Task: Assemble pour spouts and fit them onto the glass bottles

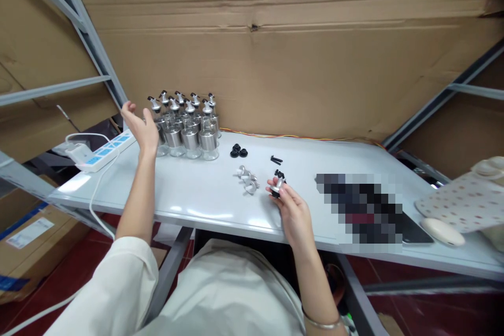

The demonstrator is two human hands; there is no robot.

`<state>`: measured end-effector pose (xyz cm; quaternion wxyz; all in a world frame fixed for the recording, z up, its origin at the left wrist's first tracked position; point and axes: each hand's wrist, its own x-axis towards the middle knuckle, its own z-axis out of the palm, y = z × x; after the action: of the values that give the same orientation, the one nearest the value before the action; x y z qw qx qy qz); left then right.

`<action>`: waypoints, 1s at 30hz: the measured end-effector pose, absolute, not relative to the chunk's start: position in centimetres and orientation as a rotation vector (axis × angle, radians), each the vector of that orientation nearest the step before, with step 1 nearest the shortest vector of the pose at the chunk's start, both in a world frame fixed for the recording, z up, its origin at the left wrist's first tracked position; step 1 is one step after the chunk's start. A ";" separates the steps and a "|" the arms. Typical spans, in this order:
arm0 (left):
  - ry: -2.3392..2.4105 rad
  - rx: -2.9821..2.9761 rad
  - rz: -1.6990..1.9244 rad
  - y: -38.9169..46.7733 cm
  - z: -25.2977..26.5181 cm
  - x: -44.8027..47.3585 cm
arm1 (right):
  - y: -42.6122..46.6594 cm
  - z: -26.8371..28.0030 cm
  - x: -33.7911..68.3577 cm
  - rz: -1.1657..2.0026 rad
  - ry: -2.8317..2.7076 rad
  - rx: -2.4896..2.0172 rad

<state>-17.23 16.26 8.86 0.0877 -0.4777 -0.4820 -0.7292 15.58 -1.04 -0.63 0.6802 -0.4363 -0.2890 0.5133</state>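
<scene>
My left hand (pixel 140 125) is raised at the left end of the bottle group, fingers apart and nothing visible in them. Beside it stand several upright glass oil bottles (pixel 191 138) with steel bands and silver pourer tops; the hand partly covers the leftmost ones. Whether it touches a bottle I cannot tell. Over the front of the table, my right hand (pixel 296 216) pinches a silver pourer top (pixel 279 185) with a black stopper base. Left of it lie several loose silver spout caps (pixel 248 181). Farther back are 3 black rubber stoppers (pixel 235 153) and small black levers (pixel 276 159).
The white table (pixel 205 197) backs onto a cardboard wall (pixel 275 79). A power strip (pixel 108 151) with a plugged-in white cable lies at the left edge. On the right are a pixelated dark flat object (pixel 362 210), an oval white case (pixel 443 232) and a dotted pouch (pixel 452 202).
</scene>
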 end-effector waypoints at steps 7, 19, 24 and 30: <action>-1.414 -2.823 -1.631 5.0 8.0 -4.6 | -1.0 -1.5 15.9 1.089 -0.813 -0.991; -1.502 -3.425 -1.718 -0.3 -0.8 2.5 | -1.8 -0.3 15.8 1.198 -1.058 -0.949; -1.495 -3.350 -1.832 -0.1 -0.1 1.8 | -1.7 -0.5 15.8 1.177 -1.100 -0.920; -1.591 -3.330 -1.981 -0.1 -0.4 0.9 | -1.6 -1.1 15.9 1.130 -1.108 -0.983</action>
<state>0.86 -0.13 -0.39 -0.5000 -0.6884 -0.3290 -0.4096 15.92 -1.63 -1.06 0.5965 -0.4232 -0.4774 0.4869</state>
